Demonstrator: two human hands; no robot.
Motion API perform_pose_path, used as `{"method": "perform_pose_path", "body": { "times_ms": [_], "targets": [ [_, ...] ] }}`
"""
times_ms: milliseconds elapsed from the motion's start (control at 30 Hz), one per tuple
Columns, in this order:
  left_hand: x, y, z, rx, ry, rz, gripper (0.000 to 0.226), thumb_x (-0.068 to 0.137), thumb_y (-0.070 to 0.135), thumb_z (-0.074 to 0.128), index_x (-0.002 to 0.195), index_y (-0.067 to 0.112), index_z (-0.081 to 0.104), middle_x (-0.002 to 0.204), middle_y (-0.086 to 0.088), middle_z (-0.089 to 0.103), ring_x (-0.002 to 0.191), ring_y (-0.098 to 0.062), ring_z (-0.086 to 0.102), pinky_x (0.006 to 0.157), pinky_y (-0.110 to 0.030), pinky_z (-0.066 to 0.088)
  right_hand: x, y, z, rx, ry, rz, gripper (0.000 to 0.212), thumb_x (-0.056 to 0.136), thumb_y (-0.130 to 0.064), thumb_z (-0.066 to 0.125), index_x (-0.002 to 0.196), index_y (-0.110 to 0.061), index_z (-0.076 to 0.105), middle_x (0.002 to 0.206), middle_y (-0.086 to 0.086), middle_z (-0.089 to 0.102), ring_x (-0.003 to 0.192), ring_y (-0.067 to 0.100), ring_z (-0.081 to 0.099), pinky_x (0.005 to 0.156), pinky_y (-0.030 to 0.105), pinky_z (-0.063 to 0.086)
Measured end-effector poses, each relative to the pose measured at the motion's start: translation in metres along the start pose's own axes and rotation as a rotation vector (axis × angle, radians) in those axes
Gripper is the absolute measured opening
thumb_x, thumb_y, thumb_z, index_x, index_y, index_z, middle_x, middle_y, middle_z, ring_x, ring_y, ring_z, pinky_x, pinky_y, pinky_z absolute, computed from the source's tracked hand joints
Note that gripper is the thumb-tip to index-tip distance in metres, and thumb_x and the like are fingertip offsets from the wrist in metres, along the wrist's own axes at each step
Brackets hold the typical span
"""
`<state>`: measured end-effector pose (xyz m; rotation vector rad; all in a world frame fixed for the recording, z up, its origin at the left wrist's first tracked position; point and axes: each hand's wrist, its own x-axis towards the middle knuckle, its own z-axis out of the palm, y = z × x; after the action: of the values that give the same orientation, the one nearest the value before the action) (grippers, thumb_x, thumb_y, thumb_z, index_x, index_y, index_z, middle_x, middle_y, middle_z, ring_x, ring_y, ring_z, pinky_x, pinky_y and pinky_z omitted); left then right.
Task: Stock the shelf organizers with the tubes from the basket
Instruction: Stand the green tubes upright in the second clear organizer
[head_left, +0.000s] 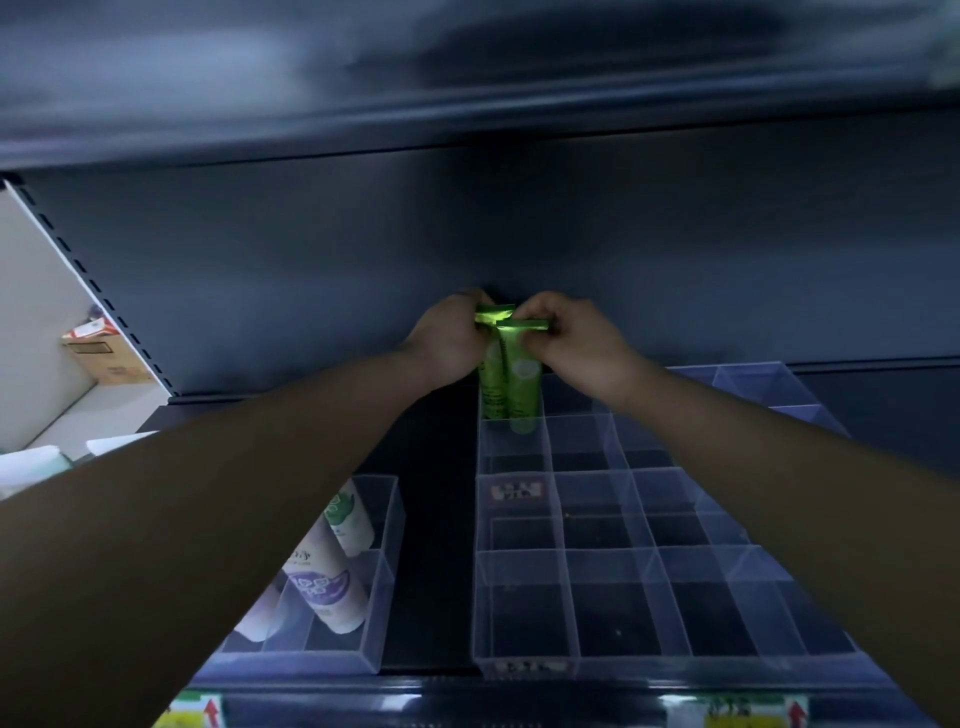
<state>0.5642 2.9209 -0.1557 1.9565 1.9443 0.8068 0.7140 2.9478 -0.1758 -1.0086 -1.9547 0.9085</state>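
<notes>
Bright green tubes (522, 387), clear organizer (613, 566); white tube (324, 587) (purple flower print), dark grey shelf (431, 519)

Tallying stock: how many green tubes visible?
2: left green plastic tube, pinched by left hand; right green plastic tube, by right hand; both at clear organizer's back-left corner. Others may hide.

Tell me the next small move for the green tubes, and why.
Probably lower both green tubes fully into the back-left compartment of the clear organizer and let go: the left hand and right hand pinch their crimped tops, and their caps appear already inside it.
</notes>
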Motion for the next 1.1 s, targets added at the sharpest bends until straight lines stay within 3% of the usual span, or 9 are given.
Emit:
{"method": "perform_pose_path", "body": {
  "times_ms": [233,400,533,700,833,933,1100],
  "targets": [
    [-0.003,0.008,-0.004,0.040,0.003,0.032,0.025,0.085,0.002,0.048,0.107,0.007,0.057,0.105,-0.009,0.061,0.094,-0.020,0.057,0.072,-0.018,0.035,-0.001,-0.008,-0.001,-0.005,0.005,0.005,0.029,0.083,-0.005,0.059,0.082,-0.034,0.053,0.087,-0.008,0.056,0.087,0.008,0.056,0.070,0.012,0.043],
    [-0.011,0.008,-0.008,0.157,-0.015,0.026,0.037,0.087,0.007,0.052,0.124,0.008,0.049,0.125,-0.014,0.052,0.114,-0.025,0.051,0.080,-0.013,0.031,-0.011,-0.017,-0.003,-0.186,0.060,-0.048,0.033,0.079,-0.007,0.060,0.110,-0.020,0.056,0.107,-0.001,0.044,0.104,0.013,0.050,0.086,0.014,0.035],
    [-0.027,0.014,-0.019,0.224,-0.034,0.031,0.048,0.086,0.008,0.053,0.133,0.010,0.042,0.131,-0.015,0.043,0.122,-0.027,0.044,0.095,-0.020,0.030,-0.027,-0.031,-0.005,-0.458,0.056,-0.079,0.055,0.079,-0.019,0.061,0.132,-0.018,0.045,0.131,0.005,0.040,0.123,0.025,0.039,0.104,0.036,0.034],
    [-0.062,0.026,-0.034,0.361,-0.088,0.088,0.054,0.086,0.020,0.053,0.137,0.009,0.036,0.135,-0.018,0.040,0.125,-0.035,0.040,0.106,-0.037,0.033,-0.052,-0.049,-0.001,-0.706,-0.081,0.028,0.075,0.081,-0.034,0.060,0.145,-0.031,0.021,0.153,0.000,0.014,0.138,0.029,0.017,0.110,0.042,0.022],
    [-0.096,0.032,-0.044,0.554,-0.112,0.114,0.063,0.089,0.033,0.049,0.143,0.013,0.024,0.145,-0.014,0.030,0.137,-0.033,0.023,0.115,-0.043,0.018,-0.078,-0.061,0.007,-0.806,-0.124,0.012,0.080,0.084,-0.042,0.056,0.148,-0.029,0.009,0.157,-0.001,-0.005,0.144,0.027,-0.006,0.117,0.045,0.003],
    [-0.123,0.036,-0.052,0.582,-0.105,0.138,0.068,0.089,0.036,0.048,0.146,0.014,0.018,0.150,-0.013,0.023,0.142,-0.031,0.012,0.118,-0.042,0.009,-0.104,-0.070,0.013,-0.826,-0.151,-0.031,0.086,0.084,-0.043,0.055,0.149,-0.031,0.000,0.156,-0.001,-0.016,0.144,0.024,-0.014,0.115,0.043,-0.007],
    [-0.180,0.032,-0.063,0.611,-0.019,0.197,0.072,0.087,0.033,0.050,0.147,0.012,0.017,0.153,-0.011,0.018,0.145,-0.027,0.005,0.117,-0.039,0.004,-0.152,-0.086,0.029,-0.808,-0.185,-0.089,0.087,0.083,-0.044,0.054,0.148,-0.031,-0.003,0.156,0.001,-0.014,0.143,0.024,-0.012,0.115,0.039,-0.007]
  ]
}}
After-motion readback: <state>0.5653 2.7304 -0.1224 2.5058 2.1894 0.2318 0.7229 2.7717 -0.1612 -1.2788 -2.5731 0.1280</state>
